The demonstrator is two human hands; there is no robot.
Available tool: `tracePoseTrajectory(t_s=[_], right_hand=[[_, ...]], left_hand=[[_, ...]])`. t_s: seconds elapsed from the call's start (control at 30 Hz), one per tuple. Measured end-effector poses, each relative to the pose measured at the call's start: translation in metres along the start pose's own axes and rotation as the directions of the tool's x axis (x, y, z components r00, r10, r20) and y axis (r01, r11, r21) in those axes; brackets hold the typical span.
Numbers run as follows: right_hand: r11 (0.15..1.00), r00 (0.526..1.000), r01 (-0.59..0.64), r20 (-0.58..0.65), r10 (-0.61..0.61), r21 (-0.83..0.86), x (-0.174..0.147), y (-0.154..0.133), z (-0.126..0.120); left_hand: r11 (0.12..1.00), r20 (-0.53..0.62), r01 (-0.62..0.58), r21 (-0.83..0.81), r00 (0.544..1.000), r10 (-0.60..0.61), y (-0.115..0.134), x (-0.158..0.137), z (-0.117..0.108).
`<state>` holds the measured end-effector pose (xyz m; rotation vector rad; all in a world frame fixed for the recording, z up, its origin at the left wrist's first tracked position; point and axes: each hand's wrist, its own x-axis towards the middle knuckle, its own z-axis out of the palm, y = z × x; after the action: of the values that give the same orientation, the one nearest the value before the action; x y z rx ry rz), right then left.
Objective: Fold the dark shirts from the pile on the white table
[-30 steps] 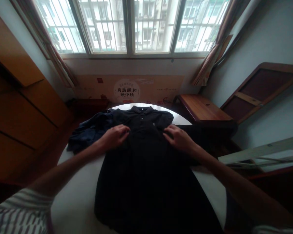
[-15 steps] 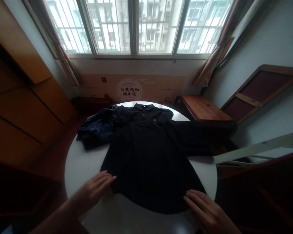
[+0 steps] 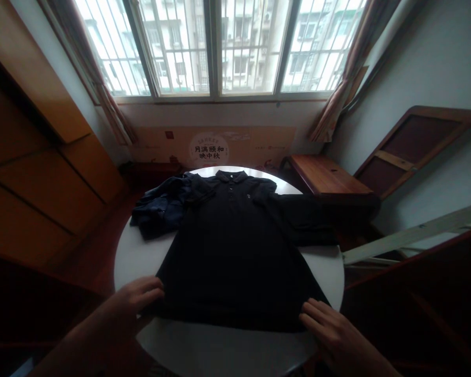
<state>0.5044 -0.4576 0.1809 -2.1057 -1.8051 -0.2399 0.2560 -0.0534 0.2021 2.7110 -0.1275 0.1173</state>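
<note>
A black polo shirt lies front side up on a round white table, its collar at the far edge and its hem towards me. At the hem's left corner, my left hand is closed on the fabric. My right hand grips the hem's right corner, fingers bent over the cloth. The hem runs nearly straight between both hands. A crumpled dark blue garment lies to the left of the shirt, touching its sleeve. On the right, folded black clothing sits beside the shirt.
A wooden side table stands behind the table on the right, near a leaning wooden frame. A pale bar reaches towards the table's right edge. Wooden cabinets line the left; a barred window is ahead.
My left hand has moved left and slightly down with its corner of the shirt. The hem, which sagged in a curve, is now stretched almost straight. My right hand has barely moved.
</note>
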Motion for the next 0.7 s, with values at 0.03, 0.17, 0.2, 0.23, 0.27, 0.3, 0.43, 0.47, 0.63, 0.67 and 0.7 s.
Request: tracePoseTrajectory(t_s=[0.03, 0.17, 0.2, 0.23, 0.27, 0.3, 0.43, 0.47, 0.63, 0.67, 0.7], right_hand=[[1.0, 1.0, -0.014, 0.015, 0.014, 0.024, -0.003, 0.0, 0.0], [0.991, 0.998, -0.061, -0.005, 0.062, 0.117, 0.006, 0.017, -0.007], [0.986, 0.995, -0.098, -0.01, 0.1, 0.136, 0.017, 0.027, -0.009], [0.978, 0.989, -0.148, -0.009, 0.151, 0.15, 0.031, 0.04, -0.01], [0.967, 0.979, -0.199, -0.004, 0.202, 0.157, 0.049, 0.054, -0.011], [0.962, 0.972, -0.23, -0.017, 0.235, 0.146, 0.07, 0.07, -0.01], [0.935, 0.935, -0.355, 0.001, 0.355, -0.02, 0.165, 0.131, 0.004], [0.907, 0.91, -0.407, 0.037, 0.413, -0.103, 0.186, 0.144, 0.01], [0.807, 0.808, -0.529, 0.134, 0.573, -0.262, 0.246, 0.179, 0.044], [0.785, 0.789, -0.557, 0.123, 0.602, -0.273, 0.25, 0.182, 0.05], [0.759, 0.767, -0.586, 0.108, 0.632, -0.282, 0.252, 0.185, 0.055]], left_hand=[[1.0, 0.052, 0.023, -0.004, 0.998, -0.023, 0.001, -0.006, -0.004], [0.987, 0.188, 0.151, -0.053, 0.972, -0.138, 0.006, -0.007, -0.024], [0.983, 0.202, 0.167, -0.072, 0.968, -0.149, 0.007, 0.002, -0.03], [0.982, 0.21, 0.171, -0.083, 0.966, -0.151, 0.008, 0.016, -0.036], [0.983, 0.208, 0.164, -0.083, 0.968, -0.144, 0.008, 0.035, -0.042], [0.987, 0.195, 0.14, -0.077, 0.973, -0.123, 0.007, 0.058, -0.046], [1.0, -0.009, -0.014, -0.022, 1.0, 0.014, -0.01, 0.176, -0.041], [1.0, -0.049, -0.016, -0.003, 0.999, 0.016, -0.019, 0.206, -0.034], [0.977, -0.135, 0.172, 0.123, 0.979, -0.155, -0.067, 0.307, 0.021], [0.961, -0.126, 0.229, 0.152, 0.969, -0.211, -0.075, 0.315, 0.031], [0.944, -0.118, 0.277, 0.178, 0.959, -0.259, -0.082, 0.321, 0.04]])
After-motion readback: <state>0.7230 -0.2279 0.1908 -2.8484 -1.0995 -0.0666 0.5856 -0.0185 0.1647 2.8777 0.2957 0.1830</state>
